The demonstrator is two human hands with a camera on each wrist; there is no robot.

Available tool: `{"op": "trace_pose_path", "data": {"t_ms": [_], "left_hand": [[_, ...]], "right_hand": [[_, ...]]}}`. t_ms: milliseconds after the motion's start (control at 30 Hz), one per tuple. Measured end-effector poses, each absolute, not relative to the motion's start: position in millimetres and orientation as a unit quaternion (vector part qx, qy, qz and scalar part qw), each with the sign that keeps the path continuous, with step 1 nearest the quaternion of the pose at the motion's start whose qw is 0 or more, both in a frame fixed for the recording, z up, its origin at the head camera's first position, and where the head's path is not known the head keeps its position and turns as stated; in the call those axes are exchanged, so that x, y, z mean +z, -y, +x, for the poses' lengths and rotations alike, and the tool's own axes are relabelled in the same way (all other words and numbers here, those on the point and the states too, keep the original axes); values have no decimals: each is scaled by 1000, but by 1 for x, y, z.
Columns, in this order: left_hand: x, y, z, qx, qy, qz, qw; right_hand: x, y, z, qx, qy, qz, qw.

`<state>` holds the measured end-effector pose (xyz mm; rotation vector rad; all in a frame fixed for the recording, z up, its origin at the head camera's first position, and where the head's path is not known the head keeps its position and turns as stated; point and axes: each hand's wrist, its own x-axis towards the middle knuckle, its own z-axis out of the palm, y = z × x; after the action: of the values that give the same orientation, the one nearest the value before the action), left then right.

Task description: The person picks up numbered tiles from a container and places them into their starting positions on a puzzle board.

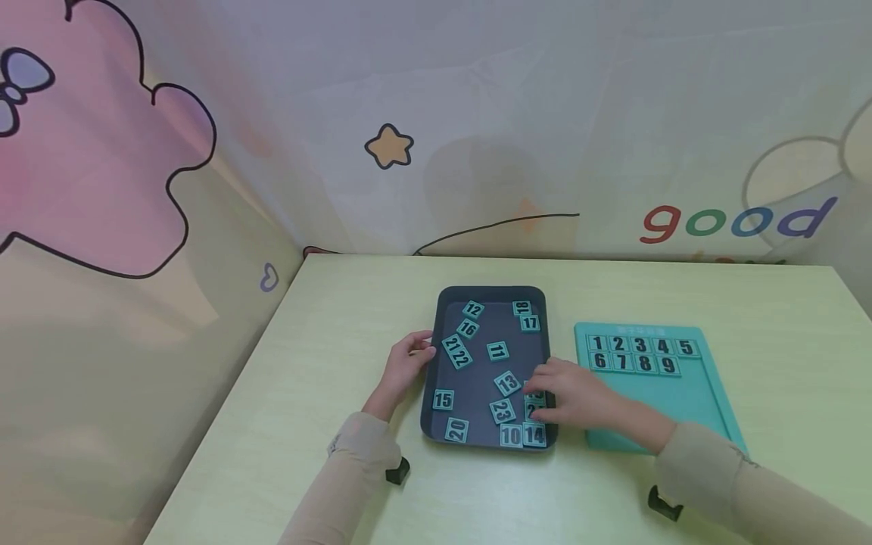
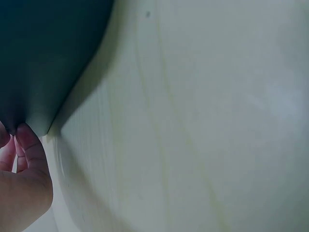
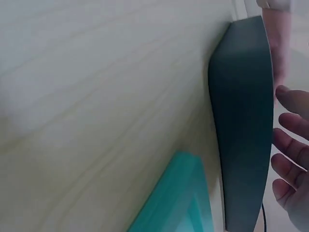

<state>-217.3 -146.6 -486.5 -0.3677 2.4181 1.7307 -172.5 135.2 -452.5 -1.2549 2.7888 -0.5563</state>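
Observation:
A dark tray holds several loose teal number tiles, among them the 11 tile, the 13 tile and the 23 tile. My left hand pinches the tray's left rim between thumb and fingers, as the left wrist view also shows. Over the tray's right edge reaches my right hand, its fingers apart and loosely bent. They partly cover two tiles above the 14 tile; contact with them cannot be told. In the right wrist view the fingers show beside the tray's wall.
Right of the tray lies a teal number board, with tiles 1 to 9 set in its top two rows. Both stand on a pale wooden table. A printed cloth hangs behind the table and along its left side.

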Motion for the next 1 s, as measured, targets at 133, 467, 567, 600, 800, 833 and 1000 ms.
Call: {"op": "trace_pose_path", "data": {"t_ms": [133, 467, 567, 600, 800, 833, 1000], "left_hand": [[-486, 146, -218, 574, -806, -123, 72], [-488, 146, -218, 576, -806, -120, 70], [-488, 146, -218, 578, -803, -122, 70], [-488, 146, -218, 580, -803, -123, 70], [-488, 146, -218, 580, -802, -125, 69], [-488, 146, -218, 579, -803, -124, 69], [-489, 146, -218, 581, -801, -126, 69]], "right_hand": [[-454, -126, -169, -166, -880, -444, 26], [-463, -109, -165, -132, -870, -472, 58], [-466, -107, -164, -116, -871, -474, 59], [-466, -107, -163, -110, -871, -474, 58], [-467, -104, -162, -83, -873, -478, 48], [-466, -104, -162, -81, -873, -478, 48], [-467, -103, -161, -77, -876, -474, 44]]}}
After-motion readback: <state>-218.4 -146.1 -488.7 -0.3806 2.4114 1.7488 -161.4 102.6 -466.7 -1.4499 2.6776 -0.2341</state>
